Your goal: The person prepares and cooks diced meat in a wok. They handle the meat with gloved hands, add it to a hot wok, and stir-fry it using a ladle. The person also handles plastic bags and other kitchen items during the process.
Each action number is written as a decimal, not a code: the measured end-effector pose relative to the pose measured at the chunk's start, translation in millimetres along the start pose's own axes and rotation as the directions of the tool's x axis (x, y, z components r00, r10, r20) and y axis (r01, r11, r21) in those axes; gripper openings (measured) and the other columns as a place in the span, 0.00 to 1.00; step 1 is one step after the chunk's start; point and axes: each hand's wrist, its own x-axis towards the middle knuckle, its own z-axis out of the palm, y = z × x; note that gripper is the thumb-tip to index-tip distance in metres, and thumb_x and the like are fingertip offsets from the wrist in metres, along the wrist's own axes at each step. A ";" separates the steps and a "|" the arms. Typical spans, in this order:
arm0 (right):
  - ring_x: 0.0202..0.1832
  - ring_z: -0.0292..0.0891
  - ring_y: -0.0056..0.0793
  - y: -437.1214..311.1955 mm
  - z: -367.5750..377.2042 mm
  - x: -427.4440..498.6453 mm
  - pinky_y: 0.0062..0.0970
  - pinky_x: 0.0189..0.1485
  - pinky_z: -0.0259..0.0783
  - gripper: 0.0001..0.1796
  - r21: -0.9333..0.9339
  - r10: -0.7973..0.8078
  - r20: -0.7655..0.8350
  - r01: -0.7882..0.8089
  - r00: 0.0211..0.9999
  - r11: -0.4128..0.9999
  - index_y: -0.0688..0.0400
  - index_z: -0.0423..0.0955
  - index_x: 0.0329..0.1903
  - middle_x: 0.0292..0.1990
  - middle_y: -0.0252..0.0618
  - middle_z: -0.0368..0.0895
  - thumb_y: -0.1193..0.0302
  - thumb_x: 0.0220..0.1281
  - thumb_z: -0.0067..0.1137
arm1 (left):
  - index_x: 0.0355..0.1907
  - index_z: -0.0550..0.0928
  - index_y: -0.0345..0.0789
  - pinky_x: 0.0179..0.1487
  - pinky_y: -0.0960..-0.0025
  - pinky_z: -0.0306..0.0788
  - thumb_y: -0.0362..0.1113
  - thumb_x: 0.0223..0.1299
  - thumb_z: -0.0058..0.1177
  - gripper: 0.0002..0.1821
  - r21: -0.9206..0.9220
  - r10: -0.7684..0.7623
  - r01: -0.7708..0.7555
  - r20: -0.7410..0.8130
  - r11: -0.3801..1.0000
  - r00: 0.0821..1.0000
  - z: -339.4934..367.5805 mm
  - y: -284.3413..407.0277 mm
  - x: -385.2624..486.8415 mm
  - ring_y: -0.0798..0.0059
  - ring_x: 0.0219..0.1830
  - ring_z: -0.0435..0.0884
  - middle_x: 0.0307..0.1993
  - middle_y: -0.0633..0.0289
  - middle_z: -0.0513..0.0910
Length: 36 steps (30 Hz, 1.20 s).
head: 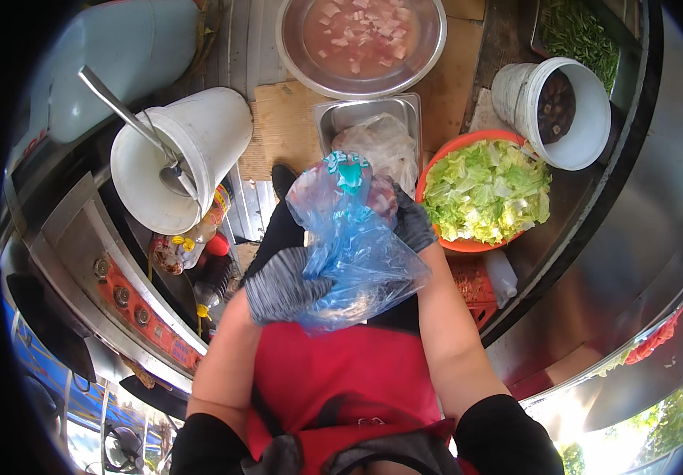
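Observation:
A translucent blue plastic bag (359,255) with printing on it hangs between my gloved hands over my lap, with pale pink meat (311,187) bunched in its far end. My left hand (285,286), in a grey knit glove, grips the gathered side of the bag. At the meat end, my right hand (414,221), in a dark grey glove, holds the bag from the right; its fingers are partly hidden. Just beyond stands a steel rectangular pan (323,124) with a clear plastic bag of meat (371,142) in it.
Farther off, a steel basin (288,59) holds cut meat in pinkish liquid. An orange basin (466,244) of chopped lettuce stands right, beside a white bucket (510,92) with dark contents. At left, a tilted white bucket (222,124) holds a ladle (118,107), with bottles (184,249) below it.

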 end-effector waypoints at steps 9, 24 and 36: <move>0.34 0.75 0.24 -10.5 43.9 34.7 0.22 0.39 0.72 0.06 -0.235 -0.492 -0.084 0.463 0.866 0.855 0.59 0.78 0.38 0.34 0.34 0.80 0.74 0.57 0.60 | 0.43 0.79 0.28 0.44 0.64 0.73 0.40 0.50 0.63 0.21 0.637 -0.091 0.083 -0.020 0.766 0.996 -121.3 68.2 62.8 0.62 0.36 0.81 0.34 0.52 0.82; 0.44 0.73 0.28 -9.6 156.3 22.1 0.33 0.47 0.74 0.06 -0.129 -0.804 -0.090 0.794 0.587 0.594 0.58 0.73 0.41 0.39 0.37 0.77 0.71 0.63 0.56 | 0.48 0.78 0.34 0.51 0.66 0.75 0.50 0.59 0.56 0.23 -0.852 -0.009 -0.159 -0.189 0.498 0.982 -226.7 54.0 290.7 0.64 0.43 0.80 0.43 0.56 0.81; 0.40 0.71 0.23 16.1 234.2 22.3 0.23 0.47 0.68 0.09 -0.512 -0.793 0.274 0.781 0.544 0.358 0.60 0.73 0.44 0.39 0.34 0.74 0.73 0.62 0.56 | 0.52 0.74 0.31 0.41 0.67 0.76 0.42 0.61 0.53 0.21 -0.815 0.018 -0.216 -0.245 0.538 0.969 -136.1 71.8 194.1 0.68 0.39 0.80 0.41 0.57 0.80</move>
